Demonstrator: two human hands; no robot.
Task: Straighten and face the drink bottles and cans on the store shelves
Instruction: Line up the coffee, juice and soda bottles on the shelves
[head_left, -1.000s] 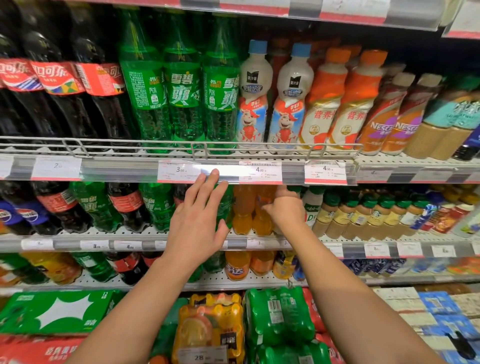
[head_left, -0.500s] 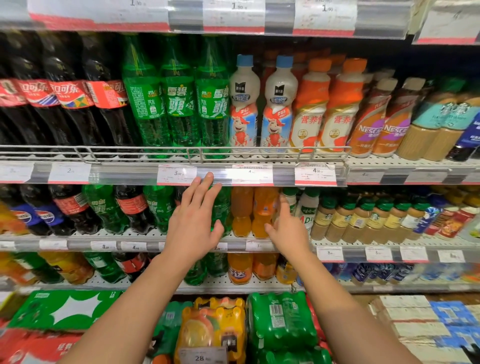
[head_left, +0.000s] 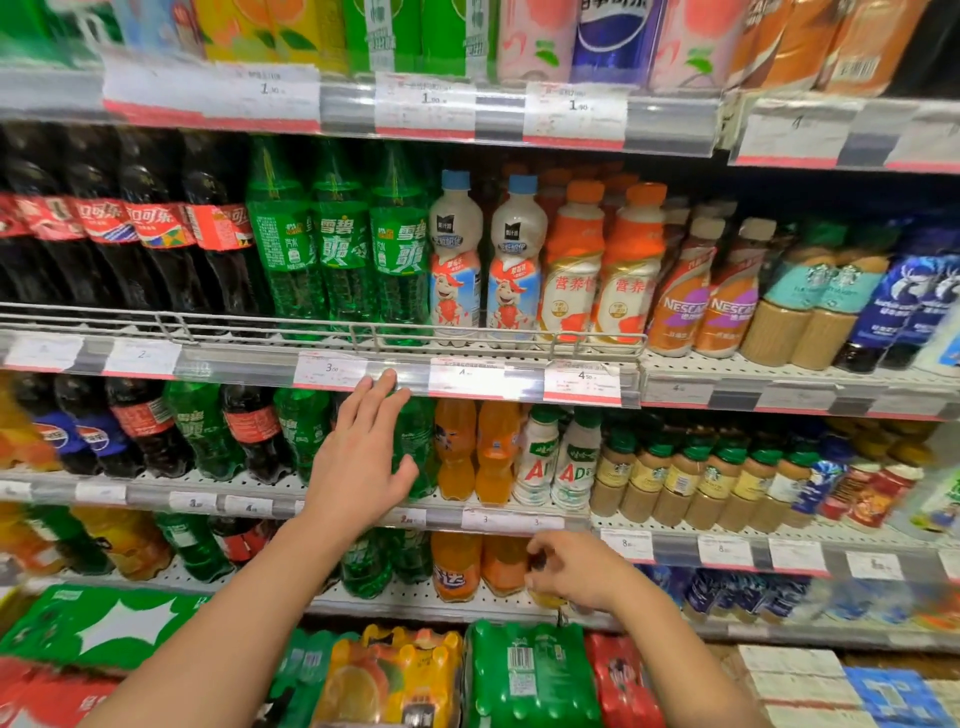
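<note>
Now the left hand (head_left: 363, 457) lies flat and wide on a small green plastic soda bottle (head_left: 415, 447) on the middle shelf (head_left: 675, 540). Its fingers are straight and reach up to the clear price strip (head_left: 395, 376) of the shelf above. The thumb sits by the side of the bottle. The right hand (head_left: 576, 569) is one shelf lower. Its fingers are curled in, close to a small orange plastic soda bottle (head_left: 501, 564) and a little dark cap. I cannot tell if it is really pinching the cap or only coming near it.

To do this step well, I think the left hand should keep the green bottle steady and turn it slowly until the label looks out at the shopper. It should stand straight and line up with the two orange bottles (head_left: 475, 449) just beside it. The right hand should take its bottle by the top, pull it to the front edge and not knock the ones next to it. These bottles stand close together, so a hard push could tip a few.

A second ago both hands were up at the middle shelf, and the right hand was reaching in by the orange bottles there. Since then the right hand has dropped to the shelf below. The left hand has stayed in almost the same place. The head has tipped up too, so the top row of cans (head_left: 613, 36) shows now.
</note>
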